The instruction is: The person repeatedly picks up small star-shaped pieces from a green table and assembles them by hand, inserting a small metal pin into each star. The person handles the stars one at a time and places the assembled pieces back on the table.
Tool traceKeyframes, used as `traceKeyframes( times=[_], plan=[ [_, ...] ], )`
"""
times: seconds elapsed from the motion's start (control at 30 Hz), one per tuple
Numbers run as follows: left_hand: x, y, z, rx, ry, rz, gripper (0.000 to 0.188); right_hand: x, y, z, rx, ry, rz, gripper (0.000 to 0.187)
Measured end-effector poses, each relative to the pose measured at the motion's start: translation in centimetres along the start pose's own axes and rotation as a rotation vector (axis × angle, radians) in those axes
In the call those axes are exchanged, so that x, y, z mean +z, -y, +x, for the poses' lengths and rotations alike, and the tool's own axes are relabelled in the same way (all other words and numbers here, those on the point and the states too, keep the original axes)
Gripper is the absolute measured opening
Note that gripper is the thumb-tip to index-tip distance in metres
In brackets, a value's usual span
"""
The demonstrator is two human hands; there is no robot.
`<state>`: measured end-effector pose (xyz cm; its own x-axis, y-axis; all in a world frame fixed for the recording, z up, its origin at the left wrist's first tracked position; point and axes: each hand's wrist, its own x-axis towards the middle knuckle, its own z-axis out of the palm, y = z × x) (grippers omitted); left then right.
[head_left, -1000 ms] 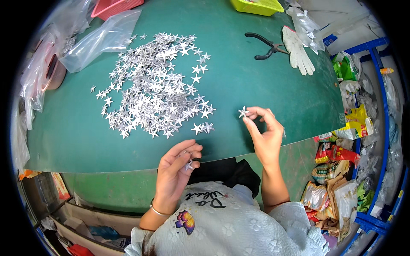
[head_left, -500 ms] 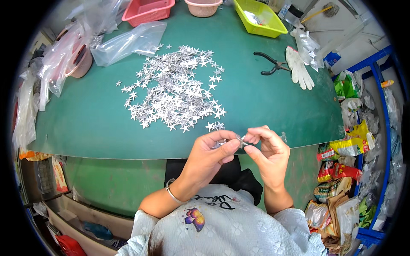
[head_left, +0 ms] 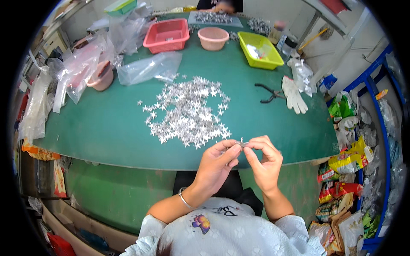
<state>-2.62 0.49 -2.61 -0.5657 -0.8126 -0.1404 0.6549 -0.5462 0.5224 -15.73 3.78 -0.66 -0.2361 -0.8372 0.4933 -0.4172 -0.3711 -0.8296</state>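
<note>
From where I stand, the left hand and right hand meet over the near edge of the smooth green counter, fingertips pinching a small silver starfish-shaped piece between them. With that one in hand, a broad heap of loose metallic-looking silver stars lies beyond; which have been handled, I can't tell.

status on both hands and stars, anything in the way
Left hand and right hand meeting, pinching at least one silvery star. Star pile beyond, on table. Nothing visibly blocking.
</note>
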Motion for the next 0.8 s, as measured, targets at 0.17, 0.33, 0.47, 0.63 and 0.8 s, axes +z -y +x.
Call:
traceKeyframes(
  times=[0.17, 0.33, 0.47, 0.63, 0.8],
  plan=[
    [-1.3, -1.6, 2.1, -0.029, -0.121, 0.024, 0.018, 0.4, -2.8, 3.8, 0.324, 0.001, 0.254, 0.005],
    [-6.2, -5.4, 5.3, 0.006, -0.216, -0.090, 0.019, 1.7, -9.1, 11.1, 0.570, 0.128, 0.314, 0.010],
    [-9.2, -9.8, 10.2, 0.154, -0.271, -0.021, 0.020, 3.5, -15.8, 22.0, 0.596, 0.108, 0.324, 0.012],
    [-10.3, -12.9, 13.5, 0.367, -0.431, 0.109, 0.019, 5.0, -23.9, 37.7, 0.554, -0.094, 0.266, 0.016],
    [-11.0, -12.8, 13.9, 0.545, -0.518, 0.260, 0.016, 8.6, -29.9, 48.6, 0.569, -0.316, 0.325, 0.010]
  ],
)
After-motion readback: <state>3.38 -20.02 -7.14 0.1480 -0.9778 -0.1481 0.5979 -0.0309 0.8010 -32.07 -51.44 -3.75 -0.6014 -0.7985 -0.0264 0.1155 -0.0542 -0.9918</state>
